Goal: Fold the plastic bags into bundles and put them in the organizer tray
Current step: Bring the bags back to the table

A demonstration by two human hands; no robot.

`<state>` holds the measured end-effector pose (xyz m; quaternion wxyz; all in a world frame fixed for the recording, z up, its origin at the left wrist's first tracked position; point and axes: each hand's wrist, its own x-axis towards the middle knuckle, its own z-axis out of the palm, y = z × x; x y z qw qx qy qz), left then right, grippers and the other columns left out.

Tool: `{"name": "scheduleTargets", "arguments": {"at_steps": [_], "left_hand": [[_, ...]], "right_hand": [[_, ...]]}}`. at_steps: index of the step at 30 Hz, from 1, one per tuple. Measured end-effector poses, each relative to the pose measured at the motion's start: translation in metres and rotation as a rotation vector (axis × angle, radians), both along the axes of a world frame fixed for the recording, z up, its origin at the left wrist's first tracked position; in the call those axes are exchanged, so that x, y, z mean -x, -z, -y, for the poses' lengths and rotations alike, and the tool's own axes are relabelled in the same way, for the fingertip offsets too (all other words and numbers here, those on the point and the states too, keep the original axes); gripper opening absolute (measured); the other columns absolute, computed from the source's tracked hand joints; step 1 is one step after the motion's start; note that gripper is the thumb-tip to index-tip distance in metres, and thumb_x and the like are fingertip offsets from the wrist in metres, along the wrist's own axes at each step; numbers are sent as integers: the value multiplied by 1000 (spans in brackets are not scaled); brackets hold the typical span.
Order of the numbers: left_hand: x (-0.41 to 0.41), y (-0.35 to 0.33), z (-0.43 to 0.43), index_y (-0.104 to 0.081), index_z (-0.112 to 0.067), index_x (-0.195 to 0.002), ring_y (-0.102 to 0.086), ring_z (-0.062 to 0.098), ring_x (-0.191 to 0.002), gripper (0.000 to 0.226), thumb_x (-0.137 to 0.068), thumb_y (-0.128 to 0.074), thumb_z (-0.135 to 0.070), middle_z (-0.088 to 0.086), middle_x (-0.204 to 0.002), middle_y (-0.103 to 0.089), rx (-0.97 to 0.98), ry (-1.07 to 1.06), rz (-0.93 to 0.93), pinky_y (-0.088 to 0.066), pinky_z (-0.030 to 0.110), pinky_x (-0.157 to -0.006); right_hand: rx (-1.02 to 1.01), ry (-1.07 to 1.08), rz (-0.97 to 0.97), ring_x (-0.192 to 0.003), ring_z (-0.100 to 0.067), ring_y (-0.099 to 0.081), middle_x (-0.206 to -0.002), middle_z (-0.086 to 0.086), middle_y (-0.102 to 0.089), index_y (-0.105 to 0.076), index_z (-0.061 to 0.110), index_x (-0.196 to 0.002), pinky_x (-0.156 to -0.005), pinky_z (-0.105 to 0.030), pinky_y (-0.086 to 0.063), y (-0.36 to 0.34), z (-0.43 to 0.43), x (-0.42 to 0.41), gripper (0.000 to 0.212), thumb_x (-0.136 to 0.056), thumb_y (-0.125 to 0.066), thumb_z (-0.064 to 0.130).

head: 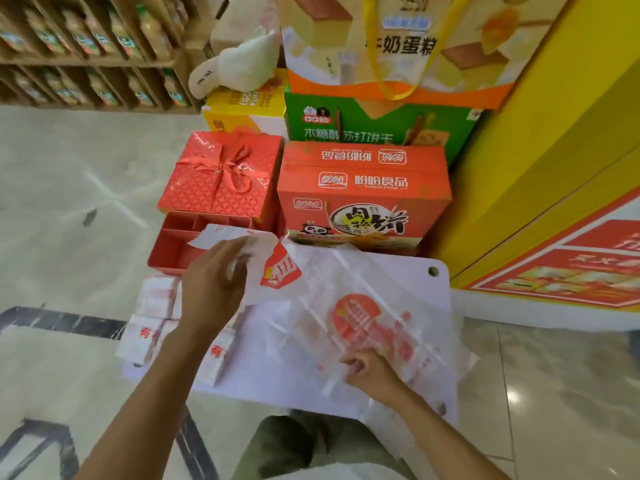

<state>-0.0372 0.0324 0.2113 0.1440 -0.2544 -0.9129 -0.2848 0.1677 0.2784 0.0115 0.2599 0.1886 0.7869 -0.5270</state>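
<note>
Folding a printed plastic bag (363, 306) that's spread on the white table (422, 289), mid-frame. Left hand (214, 282) grips the bag's far corner, lifted just beside the red organizer tray (162, 244). Right hand (370, 372) pinches the near edge. Finished bundles (152, 323) sit at the table's left edge. Risk imo: the film looks slippery, so a loose pinch lets the fold spring open. That left forearm could also nudge the bundles off.

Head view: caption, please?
The left hand and right hand grip a printed plastic bag over the white table, red organizer tray beyond.
</note>
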Motion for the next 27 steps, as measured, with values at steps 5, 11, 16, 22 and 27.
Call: {"name": "scheduleTargets", "arguments": {"at_steps": [5,11,16,22,27], "left_hand": [[17,0,-13,-70,-15,-124,-72,25,-101,33,-94,-61,-21,3,-117,-75,42,159,159,-60,43,-86],[32,-27,-39,-74,-23,-122,-68,-5,-100,48,-88,-64,9,-23,-107,-74,42,604,530,-53,16,-88],[40,-54,-46,-76,-17,-120,-73,4,-88,49,-89,-57,15,-5,-93,-79,127,807,776,-54,14,-75],[61,-68,-39,-80,-19,-108,-74,9,-86,31,-91,-68,4,-8,-93,-79,282,915,821,-61,30,-73],[84,-56,-24,-81,-16,-99,-75,14,-81,32,-89,-66,10,-7,-89,-78,214,851,768,-62,34,-67]], "right_hand": [[20,199,-87,-103,-5,-62,-116,14,-64,-68,35,-118,-81,-15,-52,-48,-20,33,34,-89,-74,19],[126,334,-477,-117,-2,-58,-129,11,-62,-65,36,-124,-97,-17,-47,-162,-35,96,46,-89,-74,8],[131,-39,-509,-151,-8,-25,-158,8,-36,-55,40,-141,-119,-31,-26,-206,-30,138,89,-69,-47,-13],[-137,-423,-273,-148,-12,-21,-153,13,-35,-67,26,-111,-115,-39,-32,-189,-20,148,41,-79,-70,1],[-159,-210,-125,-117,-9,-58,-115,16,-64,-77,19,-95,-106,-38,-45,-188,-38,110,15,-81,-80,18]]}}
